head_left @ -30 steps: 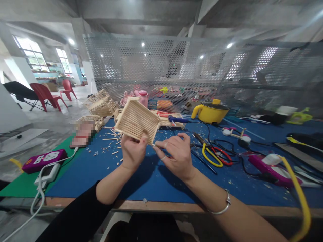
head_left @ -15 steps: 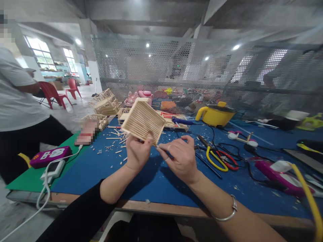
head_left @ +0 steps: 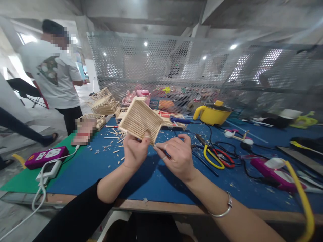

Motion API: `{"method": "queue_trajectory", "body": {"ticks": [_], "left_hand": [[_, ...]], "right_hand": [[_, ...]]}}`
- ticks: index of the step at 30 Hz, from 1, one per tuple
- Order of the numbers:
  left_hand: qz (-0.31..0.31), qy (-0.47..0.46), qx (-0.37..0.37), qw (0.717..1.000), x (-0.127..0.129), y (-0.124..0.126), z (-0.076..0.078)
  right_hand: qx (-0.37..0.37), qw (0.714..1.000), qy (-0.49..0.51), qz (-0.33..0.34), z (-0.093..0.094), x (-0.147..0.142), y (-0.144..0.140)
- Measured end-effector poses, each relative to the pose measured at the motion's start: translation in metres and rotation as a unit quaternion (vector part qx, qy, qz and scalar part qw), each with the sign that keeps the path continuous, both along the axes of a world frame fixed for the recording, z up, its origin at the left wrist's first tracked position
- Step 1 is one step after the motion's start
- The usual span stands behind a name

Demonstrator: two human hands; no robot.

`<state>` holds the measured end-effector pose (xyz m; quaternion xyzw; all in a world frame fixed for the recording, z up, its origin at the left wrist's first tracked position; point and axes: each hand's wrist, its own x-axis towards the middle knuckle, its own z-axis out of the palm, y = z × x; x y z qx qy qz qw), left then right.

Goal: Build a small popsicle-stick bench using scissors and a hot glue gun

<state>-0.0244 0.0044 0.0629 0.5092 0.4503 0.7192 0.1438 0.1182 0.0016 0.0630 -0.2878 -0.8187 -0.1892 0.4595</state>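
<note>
Left hand (head_left: 134,151) clamped on stick panel (head_left: 140,120), thumb over near lower edge, panel raised off blue mat (head_left: 156,179), tilted up and away toward 11 o'clock from the palm. Right hand (head_left: 175,156) pinched narrow on a thin stick (head_left: 157,147), hard to make out, tip touching or just beside panel's lower right corner, at 9 o'clock from right fingertips. Panel slats running roughly 10-to-4 o'clock, free corner facing right hand; right hand nearer that corner, left hand under the middle of the edge. Bracelet (head_left: 222,210) on right wrist. At 3 o'clock of right hand, yellow-handled pliers (head_left: 213,157) flat on mat, well apart. Yellow pot (head_left: 213,112) at 1 o'clock, far back by mesh screen (head_left: 176,70). Loose stick scraps (head_left: 113,143) at 10 o'clock of left hand, more stick frames (head_left: 102,102) behind. Purple power strip (head_left: 45,157) at 9 o'clock on green mat (head_left: 17,181). Person in white shirt (head_left: 57,79) standing off at far 10 o'clock, back turned.
</note>
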Motion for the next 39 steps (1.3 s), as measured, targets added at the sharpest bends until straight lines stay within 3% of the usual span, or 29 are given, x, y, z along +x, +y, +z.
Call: {"method": "queue_trajectory", "body": {"ticks": [6,9,12,16,21,22,24,26,27,29,32,36,39], "left_hand": [[-0.066,-0.095,-0.037,0.993,-0.001,0.002,0.001],[-0.212,-0.242,-0.116,0.94,-0.004,0.011,0.001],[-0.319,-0.318,-0.171,0.876,-0.004,0.016,0.0],[-0.355,-0.323,-0.214,0.851,-0.002,0.014,0.001],[-0.403,-0.259,-0.213,0.852,-0.004,0.006,0.001],[-0.396,-0.218,-0.211,0.867,-0.005,0.003,0.001],[-0.324,-0.083,-0.18,0.925,-0.009,-0.002,-0.001],[-0.174,0.081,-0.088,0.977,-0.012,-0.008,-0.002],[-0.094,0.149,-0.025,0.984,-0.013,-0.009,-0.002],[0.027,0.244,0.081,0.966,-0.015,-0.011,-0.001],[0.098,0.347,0.124,0.924,-0.015,-0.011,0.004],[0.068,0.464,0.09,0.879,-0.017,-0.009,0.007],[0.045,0.483,0.09,0.87,-0.021,-0.009,0.004]], "right_hand": [[0.023,0.999,0.017,0.031,0.002,0.011,0.001],[0.036,0.996,0.082,0.029,0.005,0.021,0.004],[0.045,0.998,0.039,-0.026,0.006,0.025,0.009],[0.065,0.994,-0.045,-0.079,0.002,0.02,0.014],[0.095,0.991,0.0,-0.093,0.004,0.02,0.017],[0.085,0.992,0.032,-0.09,0.005,0.022,0.018],[0.044,0.991,0.1,-0.075,0.008,0.026,0.022],[-0.006,0.989,0.142,-0.05,0.008,0.031,0.027],[-0.026,0.988,0.149,-0.04,0.008,0.032,0.029],[-0.049,0.988,0.143,-0.031,0.007,0.033,0.03],[-0.053,0.993,0.102,-0.032,0.004,0.03,0.027],[-0.053,0.997,0.054,-0.034,0.003,0.025,0.02],[-0.077,0.996,0.027,-0.028,0.005,0.025,0.018]]}}
